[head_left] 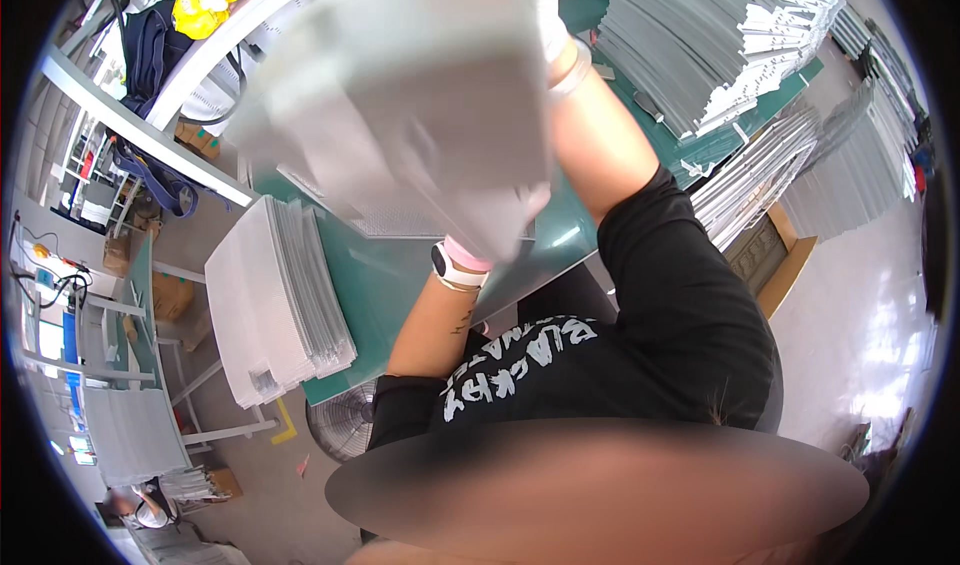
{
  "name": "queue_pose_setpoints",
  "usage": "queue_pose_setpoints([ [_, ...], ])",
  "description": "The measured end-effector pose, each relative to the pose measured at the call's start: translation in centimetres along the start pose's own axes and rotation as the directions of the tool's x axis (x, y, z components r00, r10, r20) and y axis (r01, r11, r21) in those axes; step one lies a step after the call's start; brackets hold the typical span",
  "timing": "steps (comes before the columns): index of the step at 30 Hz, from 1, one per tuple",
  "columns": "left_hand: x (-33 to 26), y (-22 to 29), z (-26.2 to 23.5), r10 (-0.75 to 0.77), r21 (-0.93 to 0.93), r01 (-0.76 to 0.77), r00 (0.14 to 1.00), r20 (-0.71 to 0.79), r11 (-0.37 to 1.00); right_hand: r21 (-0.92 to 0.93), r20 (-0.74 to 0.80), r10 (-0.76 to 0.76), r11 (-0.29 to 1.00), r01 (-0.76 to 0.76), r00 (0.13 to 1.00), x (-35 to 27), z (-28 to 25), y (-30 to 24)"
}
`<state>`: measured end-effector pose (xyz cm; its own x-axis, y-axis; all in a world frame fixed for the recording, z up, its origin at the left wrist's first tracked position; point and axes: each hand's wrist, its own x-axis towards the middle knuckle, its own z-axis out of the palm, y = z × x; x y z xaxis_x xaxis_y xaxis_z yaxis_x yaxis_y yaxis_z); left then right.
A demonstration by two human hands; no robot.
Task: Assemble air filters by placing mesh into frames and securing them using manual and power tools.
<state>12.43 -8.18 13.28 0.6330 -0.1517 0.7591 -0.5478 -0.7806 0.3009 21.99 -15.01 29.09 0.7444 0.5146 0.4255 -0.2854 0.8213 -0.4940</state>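
Observation:
A large light-grey sheet (440,95), smeared by motion, is raised over the green table and fills the upper middle. My left hand (466,254), in a pink glove, grips its lower edge from beneath, its fingers mostly hidden behind the sheet. Along the sheet's right edge is my right hand (547,15), white-gloved and closed on it, only partly showing. Beneath the raised sheet, part of a grey perforated panel (395,223) lies on the green table (375,285). A stack of similar grey panels (270,300) sits at the table's left end.
A tall stack of grey panels (680,45) stands at the far right of the table. More panels (850,175) and an open cardboard box (785,270) are to the right. A white frame (140,125) borders the left, above a floor fan (340,420). Another person (150,508) is far left.

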Motion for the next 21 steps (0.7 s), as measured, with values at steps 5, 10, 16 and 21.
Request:
queue_pose_setpoints([
  [5,-1.2,1.3,-1.7,0.159,0.232,-0.126,0.979,-0.130,0.965,0.072,0.263,-0.129,0.991,0.114,0.956,2.6,-0.8,-3.7],
  [10,-7.6,3.6,-8.7,0.081,0.160,-0.139,0.942,0.325,0.977,0.047,0.541,0.084,0.990,-0.130,0.837,2.1,0.7,-6.5],
  [16,-27.6,1.4,-10.0,-0.073,0.175,-0.138,0.544,0.836,0.975,-0.129,0.367,-0.033,0.988,0.086,0.930,2.2,0.1,-4.3],
  [21,-24.0,0.7,-8.6,-0.186,0.253,-0.062,0.519,0.834,0.965,0.189,0.603,-0.022,0.975,-0.116,0.797,1.9,-1.8,-1.3],
])
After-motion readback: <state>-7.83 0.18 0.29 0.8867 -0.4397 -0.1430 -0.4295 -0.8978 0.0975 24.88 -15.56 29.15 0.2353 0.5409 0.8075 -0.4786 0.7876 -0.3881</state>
